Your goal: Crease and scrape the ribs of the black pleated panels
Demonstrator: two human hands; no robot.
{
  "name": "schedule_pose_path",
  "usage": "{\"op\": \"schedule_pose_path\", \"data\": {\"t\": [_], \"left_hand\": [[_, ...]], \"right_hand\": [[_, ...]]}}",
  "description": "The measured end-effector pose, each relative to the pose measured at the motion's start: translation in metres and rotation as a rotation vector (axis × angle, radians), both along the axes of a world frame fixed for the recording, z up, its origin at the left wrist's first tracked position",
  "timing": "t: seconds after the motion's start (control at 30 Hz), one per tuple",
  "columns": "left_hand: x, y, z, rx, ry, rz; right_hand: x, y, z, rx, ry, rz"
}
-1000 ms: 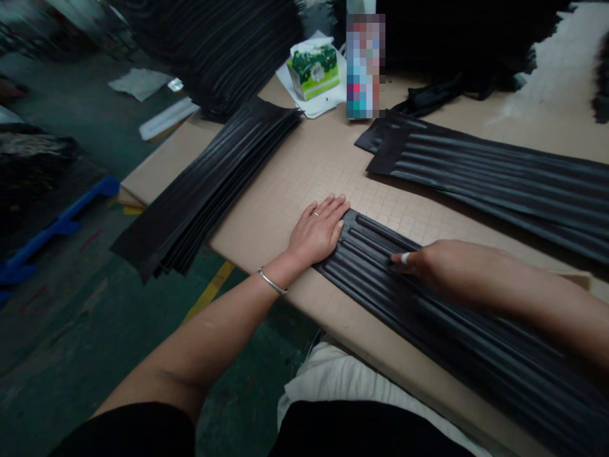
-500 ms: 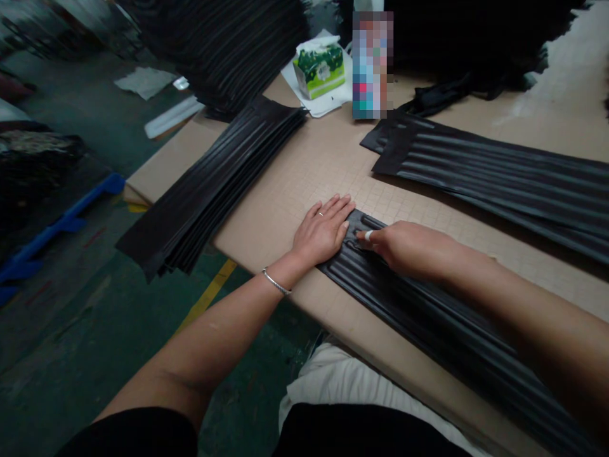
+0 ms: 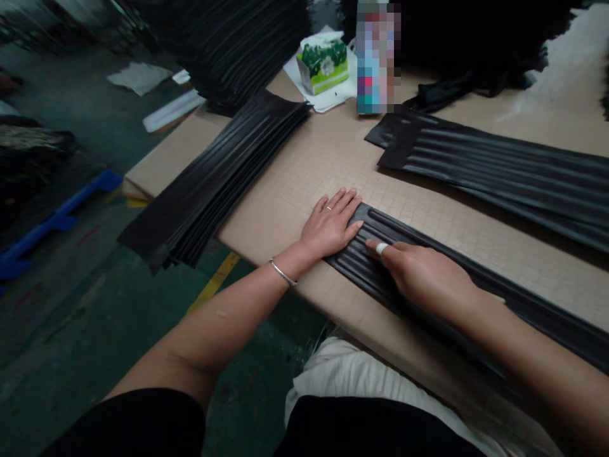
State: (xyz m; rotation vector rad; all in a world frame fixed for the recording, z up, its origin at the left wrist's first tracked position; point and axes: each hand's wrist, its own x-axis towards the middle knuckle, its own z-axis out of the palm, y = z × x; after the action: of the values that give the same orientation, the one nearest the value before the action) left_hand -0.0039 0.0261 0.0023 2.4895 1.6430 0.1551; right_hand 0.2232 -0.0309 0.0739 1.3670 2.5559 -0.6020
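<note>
A long black ribbed strip (image 3: 419, 244) lies along the near edge of the table, its end towards the middle. My left hand (image 3: 333, 222) presses flat on that end, fingers stretched past it onto the table cover. Over the ribs close by is my right hand (image 3: 419, 270), with a white band on its forefinger, which points at a groove. Its other fingers are curled under and hidden. A small pale bit (image 3: 497, 298) shows beside the right wrist; I cannot tell what it is.
A fanned stack of black strips (image 3: 219, 168) overhangs the left table edge. More ribbed strips (image 3: 495, 165) lie at the right. Behind are a green tissue pack (image 3: 323, 66), a blurred-out upright object (image 3: 378, 60) and tall dark piles (image 3: 228, 44). A tan cover (image 3: 309, 165) spreads over the table.
My right hand has slid along the ribs towards me and slightly right, away from the strip's far edge. My left hand stays flat on the end. The whole view has shifted a little.
</note>
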Motion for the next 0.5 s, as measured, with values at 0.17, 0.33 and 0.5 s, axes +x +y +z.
{"op": "schedule_pose_path", "data": {"t": [0.17,0.33,0.5], "left_hand": [[-0.002,0.003,-0.003,-0.017,-0.029,-0.003],[-0.003,0.004,-0.003,-0.03,-0.046,0.002],[-0.003,0.005,-0.001,-0.019,-0.053,-0.005]], "right_hand": [[-0.034,0.027,-0.002,-0.033,0.054,0.025],[-0.04,0.043,0.006,-0.108,0.049,-0.023],[-0.006,0.036,0.01,-0.149,0.03,-0.063]]}}
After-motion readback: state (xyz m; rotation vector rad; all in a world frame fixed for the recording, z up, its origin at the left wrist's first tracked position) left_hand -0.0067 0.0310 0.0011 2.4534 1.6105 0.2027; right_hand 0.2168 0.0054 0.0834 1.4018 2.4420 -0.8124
